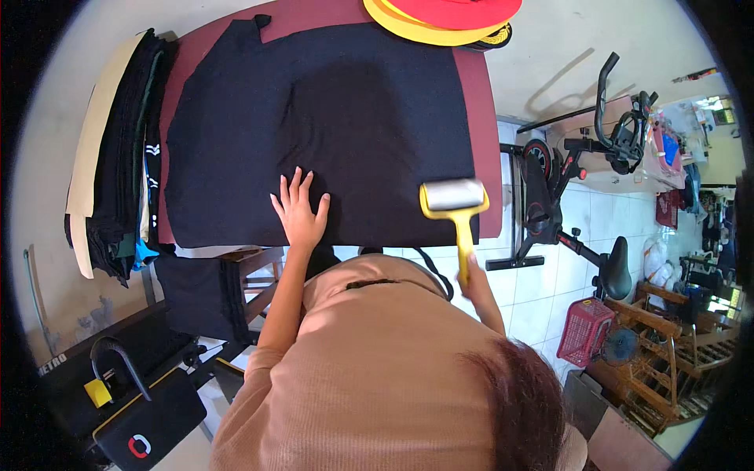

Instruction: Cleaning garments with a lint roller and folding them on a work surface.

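A dark, nearly black piece of cloth lies spread over a table with a maroon top. Flat on the cloth near its front edge rests my left hand, fingers spread, holding nothing. My right hand grips the yellow handle of a lint roller beyond the table's front edge at the right. The roller's white cylinder is over the cloth's front right corner. Whether it touches the cloth I cannot tell. Faint creases show in the shaded middle of the cloth.
Red and yellow round hats sit at the table's far right. A tall stack of folded dark fabric stands along the left side. An exercise bike occupies the floor to the right, near a pink plastic basket. Dark cloth hangs at lower left.
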A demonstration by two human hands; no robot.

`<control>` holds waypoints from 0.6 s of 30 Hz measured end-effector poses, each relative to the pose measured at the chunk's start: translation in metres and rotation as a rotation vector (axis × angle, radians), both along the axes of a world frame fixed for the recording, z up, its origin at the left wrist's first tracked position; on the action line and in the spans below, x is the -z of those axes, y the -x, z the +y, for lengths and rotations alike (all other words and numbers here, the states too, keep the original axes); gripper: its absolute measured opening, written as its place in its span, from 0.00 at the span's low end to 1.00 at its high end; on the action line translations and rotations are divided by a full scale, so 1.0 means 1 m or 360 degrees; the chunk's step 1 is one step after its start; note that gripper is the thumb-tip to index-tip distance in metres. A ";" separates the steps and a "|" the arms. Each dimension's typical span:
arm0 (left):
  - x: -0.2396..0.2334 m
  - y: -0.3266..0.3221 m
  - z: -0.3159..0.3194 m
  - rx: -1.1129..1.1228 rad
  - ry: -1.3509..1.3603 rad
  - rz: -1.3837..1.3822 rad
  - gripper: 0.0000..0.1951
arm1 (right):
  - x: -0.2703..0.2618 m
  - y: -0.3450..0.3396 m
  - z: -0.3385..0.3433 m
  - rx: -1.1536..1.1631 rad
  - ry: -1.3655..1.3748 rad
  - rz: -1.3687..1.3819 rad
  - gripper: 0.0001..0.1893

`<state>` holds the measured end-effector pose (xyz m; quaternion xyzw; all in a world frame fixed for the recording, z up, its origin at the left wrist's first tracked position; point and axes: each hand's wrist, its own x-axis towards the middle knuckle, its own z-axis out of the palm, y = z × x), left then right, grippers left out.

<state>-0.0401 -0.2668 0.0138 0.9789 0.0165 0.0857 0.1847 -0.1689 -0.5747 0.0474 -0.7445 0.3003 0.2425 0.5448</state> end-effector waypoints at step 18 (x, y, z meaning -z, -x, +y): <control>-0.006 0.003 0.003 -0.0006 0.0112 0.0019 0.24 | 0.002 -0.359 0.083 -0.0145 -0.0802 -0.0128 0.32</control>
